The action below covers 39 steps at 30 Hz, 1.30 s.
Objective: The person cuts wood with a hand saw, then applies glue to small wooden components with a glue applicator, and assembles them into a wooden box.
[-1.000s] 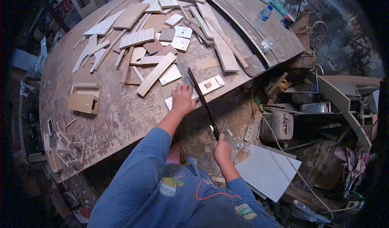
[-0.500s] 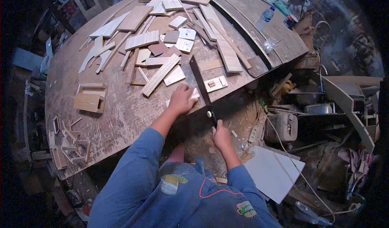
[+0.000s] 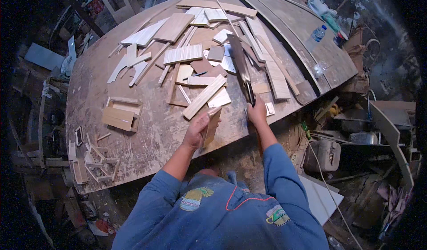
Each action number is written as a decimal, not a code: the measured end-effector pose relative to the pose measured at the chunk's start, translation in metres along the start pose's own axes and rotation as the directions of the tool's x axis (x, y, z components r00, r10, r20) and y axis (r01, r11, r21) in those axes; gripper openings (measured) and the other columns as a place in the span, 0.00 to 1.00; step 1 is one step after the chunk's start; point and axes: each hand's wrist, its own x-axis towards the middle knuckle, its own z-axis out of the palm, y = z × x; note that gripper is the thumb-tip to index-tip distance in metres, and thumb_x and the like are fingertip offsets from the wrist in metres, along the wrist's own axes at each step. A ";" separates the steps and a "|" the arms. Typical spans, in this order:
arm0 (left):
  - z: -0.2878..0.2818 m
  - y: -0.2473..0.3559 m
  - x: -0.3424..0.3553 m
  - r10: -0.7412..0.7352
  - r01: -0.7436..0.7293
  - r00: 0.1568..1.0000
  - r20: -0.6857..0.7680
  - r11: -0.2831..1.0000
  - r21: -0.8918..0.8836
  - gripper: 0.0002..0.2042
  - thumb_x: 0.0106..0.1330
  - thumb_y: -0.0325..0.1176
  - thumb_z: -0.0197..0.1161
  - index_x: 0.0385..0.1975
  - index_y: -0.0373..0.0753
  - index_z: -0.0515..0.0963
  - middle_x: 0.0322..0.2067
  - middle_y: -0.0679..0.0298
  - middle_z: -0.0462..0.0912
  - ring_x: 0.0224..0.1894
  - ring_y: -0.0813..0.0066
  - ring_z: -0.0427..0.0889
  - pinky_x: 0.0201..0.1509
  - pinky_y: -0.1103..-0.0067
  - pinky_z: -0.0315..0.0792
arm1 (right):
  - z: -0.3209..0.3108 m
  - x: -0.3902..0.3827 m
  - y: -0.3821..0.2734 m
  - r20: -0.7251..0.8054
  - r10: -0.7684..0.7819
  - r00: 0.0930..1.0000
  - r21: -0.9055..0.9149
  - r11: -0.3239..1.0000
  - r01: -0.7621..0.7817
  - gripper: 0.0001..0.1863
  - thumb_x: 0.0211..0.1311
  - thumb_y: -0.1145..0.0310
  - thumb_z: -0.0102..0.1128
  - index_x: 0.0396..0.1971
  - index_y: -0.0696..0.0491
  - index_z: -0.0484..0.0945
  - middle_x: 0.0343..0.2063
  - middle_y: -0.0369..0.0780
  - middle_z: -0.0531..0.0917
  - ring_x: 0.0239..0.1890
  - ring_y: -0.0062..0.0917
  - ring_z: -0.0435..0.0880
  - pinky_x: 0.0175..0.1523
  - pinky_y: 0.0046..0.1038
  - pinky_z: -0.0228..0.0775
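While the left hand (image 3: 195, 132) grips a small wood offcut (image 3: 212, 125) at the desk (image 3: 147, 134) edge near centre frame, the right hand (image 3: 257, 113) clasps a handsaw (image 3: 240, 68); cutting appears not yet begun.

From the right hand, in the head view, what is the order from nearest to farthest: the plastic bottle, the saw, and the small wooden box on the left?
1. The saw: held in the right hand, blade pointing away over the table.
2. The wooden box: to the left, past the left hand.
3. The plastic bottle: far up on the right, near the table's back edge.
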 end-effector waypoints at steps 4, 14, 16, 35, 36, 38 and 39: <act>-0.024 0.014 0.011 0.179 -0.176 0.984 0.009 0.952 0.252 0.27 0.63 0.46 0.60 0.56 0.33 0.70 0.51 0.59 0.72 0.54 0.68 0.72 0.60 0.74 0.63 | 0.001 0.037 -0.067 0.039 -0.115 0.993 -0.031 0.993 0.116 0.16 0.59 0.65 0.56 0.45 0.57 0.76 0.29 0.50 0.82 0.37 0.45 0.81 0.45 0.38 0.72; -0.026 0.023 0.062 0.149 -0.207 0.973 0.178 0.903 0.376 0.25 0.62 0.40 0.62 0.56 0.31 0.70 0.51 0.57 0.73 0.55 0.69 0.71 0.59 0.73 0.65 | -0.028 0.018 -0.113 0.819 -0.046 0.572 0.539 0.406 -0.738 0.12 0.65 0.60 0.58 0.33 0.54 0.78 0.26 0.34 0.82 0.27 0.18 0.81 0.36 0.21 0.75; -0.018 0.022 0.067 0.039 -0.079 0.983 0.182 0.973 0.217 0.26 0.63 0.42 0.60 0.56 0.31 0.70 0.51 0.57 0.73 0.54 0.71 0.72 0.58 0.74 0.66 | -0.033 0.020 -0.102 0.820 -0.061 0.569 0.545 0.385 -0.744 0.11 0.65 0.61 0.58 0.33 0.54 0.78 0.27 0.34 0.82 0.28 0.17 0.81 0.35 0.21 0.75; 0.143 -0.062 0.147 -0.358 0.391 0.920 0.157 0.834 -0.389 0.29 0.73 0.53 0.37 0.57 0.32 0.66 0.48 0.49 0.77 0.42 0.61 0.81 0.48 0.69 0.77 | -0.220 0.128 0.134 -0.125 0.026 0.992 0.121 0.993 -0.011 0.14 0.57 0.70 0.58 0.44 0.56 0.78 0.38 0.46 0.81 0.36 0.32 0.82 0.42 0.29 0.74; 0.154 -0.063 0.153 -0.355 0.377 0.926 0.131 0.838 -0.395 0.28 0.73 0.52 0.36 0.57 0.32 0.66 0.47 0.48 0.77 0.42 0.61 0.81 0.48 0.69 0.77 | -0.229 0.141 0.163 -0.324 0.049 0.945 0.071 0.997 -0.028 0.14 0.58 0.71 0.58 0.45 0.57 0.77 0.34 0.43 0.80 0.32 0.25 0.80 0.40 0.25 0.73; 0.174 -0.069 0.168 -0.386 0.377 0.921 0.056 0.842 -0.385 0.28 0.72 0.53 0.38 0.57 0.33 0.67 0.46 0.48 0.78 0.39 0.62 0.81 0.45 0.69 0.77 | -0.262 0.174 0.217 -0.412 0.306 0.858 0.270 0.940 -0.206 0.26 0.56 0.65 0.65 0.53 0.59 0.70 0.28 0.37 0.77 0.30 0.19 0.78 0.37 0.22 0.70; 0.180 -0.072 0.172 -0.384 0.369 0.922 0.043 0.843 -0.391 0.28 0.72 0.53 0.38 0.57 0.33 0.67 0.46 0.48 0.78 0.39 0.62 0.81 0.45 0.69 0.77 | -0.275 0.196 0.214 -0.373 0.371 0.850 0.242 0.924 -0.296 0.32 0.54 0.60 0.68 0.56 0.58 0.68 0.25 0.35 0.76 0.30 0.18 0.77 0.36 0.21 0.70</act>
